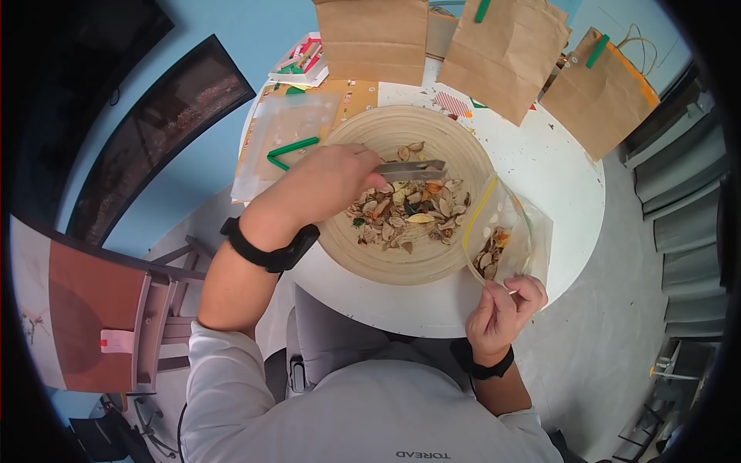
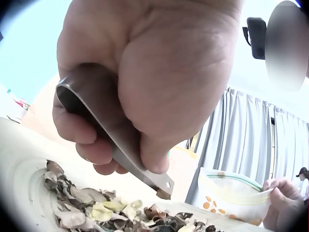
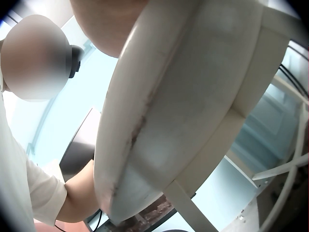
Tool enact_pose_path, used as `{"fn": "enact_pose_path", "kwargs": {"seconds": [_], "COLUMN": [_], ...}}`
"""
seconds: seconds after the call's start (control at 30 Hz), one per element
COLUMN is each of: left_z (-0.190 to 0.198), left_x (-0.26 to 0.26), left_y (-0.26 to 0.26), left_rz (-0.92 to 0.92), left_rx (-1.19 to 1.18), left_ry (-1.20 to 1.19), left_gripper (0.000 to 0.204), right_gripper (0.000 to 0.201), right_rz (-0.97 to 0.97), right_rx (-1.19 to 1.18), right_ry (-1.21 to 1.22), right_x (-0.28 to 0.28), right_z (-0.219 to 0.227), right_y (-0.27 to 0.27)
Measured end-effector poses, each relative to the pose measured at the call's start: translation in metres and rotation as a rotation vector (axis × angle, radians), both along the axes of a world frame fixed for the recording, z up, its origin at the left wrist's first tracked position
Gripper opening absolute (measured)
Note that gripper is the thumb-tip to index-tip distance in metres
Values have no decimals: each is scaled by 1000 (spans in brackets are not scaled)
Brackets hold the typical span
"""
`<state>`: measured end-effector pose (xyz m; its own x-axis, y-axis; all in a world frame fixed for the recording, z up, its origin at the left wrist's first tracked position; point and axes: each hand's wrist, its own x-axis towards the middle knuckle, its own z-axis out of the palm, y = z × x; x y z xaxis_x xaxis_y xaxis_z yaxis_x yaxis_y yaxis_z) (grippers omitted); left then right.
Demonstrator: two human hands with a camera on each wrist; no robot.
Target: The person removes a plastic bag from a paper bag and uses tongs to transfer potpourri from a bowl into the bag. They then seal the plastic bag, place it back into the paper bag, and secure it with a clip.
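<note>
Dried petals (image 1: 391,222) lie in the bowl (image 1: 367,258); left hand (image 1: 326,184) grips tongs (image 1: 413,174) above it, right hand (image 1: 500,316) pinches the bag (image 1: 515,251) beside it — likely mid-pick, next needing steady tips.

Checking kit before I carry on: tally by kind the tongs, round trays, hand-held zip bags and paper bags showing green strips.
Tongs: 1
Round tray: 1
Hand-held zip bag: 1
Paper bags with green strips: 2
Total: 5
</note>
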<state>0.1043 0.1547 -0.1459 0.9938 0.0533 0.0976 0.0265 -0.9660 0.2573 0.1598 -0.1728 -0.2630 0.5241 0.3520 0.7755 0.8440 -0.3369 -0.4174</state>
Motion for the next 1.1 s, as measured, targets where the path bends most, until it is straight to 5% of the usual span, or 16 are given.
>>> {"fn": "enact_pose_path", "kwargs": {"seconds": [0.17, 0.7, 0.87, 1.1], "left_z": [14, -15, -24, 2], "left_x": [-8, -3, 0, -13], "left_y": [-11, -19, -9, -17], "left_rz": [-40, 43, 28, 35], "left_rx": [-66, 154, 179, 107], "left_ry": [-169, 20, 7, -70], "left_gripper": [29, 30, 26, 26], "right_gripper": [18, 25, 12, 26], "right_rz": [8, 31, 14, 44], "right_rx": [-17, -35, 1, -32], "right_ry": [17, 10, 3, 25], "right_x": [0, 1, 0, 1], "right_z": [0, -2, 5, -1], "right_y": [1, -2, 3, -2]}}
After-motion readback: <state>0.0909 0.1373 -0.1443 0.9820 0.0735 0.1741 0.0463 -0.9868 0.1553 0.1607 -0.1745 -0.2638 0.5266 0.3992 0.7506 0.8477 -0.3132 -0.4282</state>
